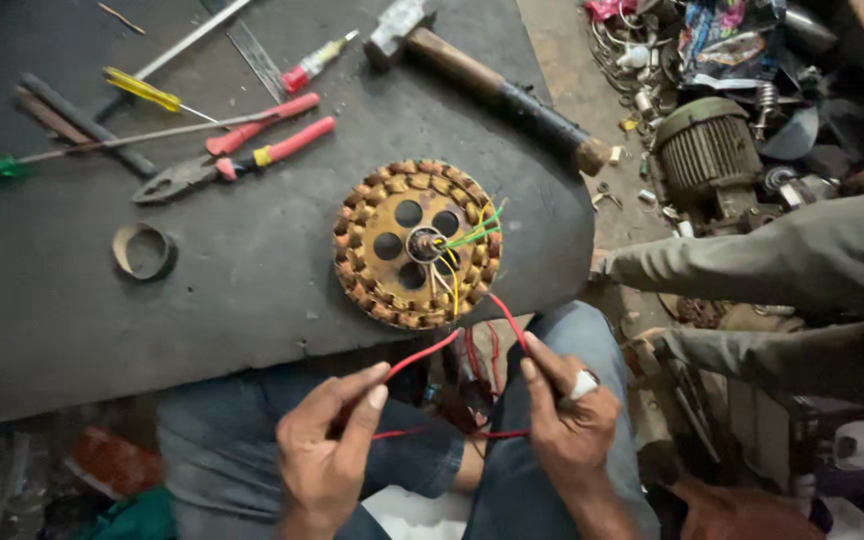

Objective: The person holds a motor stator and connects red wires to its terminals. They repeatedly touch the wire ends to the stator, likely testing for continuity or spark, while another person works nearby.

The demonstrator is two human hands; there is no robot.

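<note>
- Left hand (327,445) and right hand (567,415) each pinch a red wire (422,355) over the lap.
- The wire runs to the stator (417,243) at the desk (202,280) edge.
- Pliers (237,165), tape roll (144,250) and hammer (492,80) lie beyond, clear of both hands.

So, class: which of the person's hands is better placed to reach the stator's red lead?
Probably the right hand: its fingers pinch the red wire running to the stator.

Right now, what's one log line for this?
left hand: pinches red wire | right hand: pinches red wire | stator: on table
</note>
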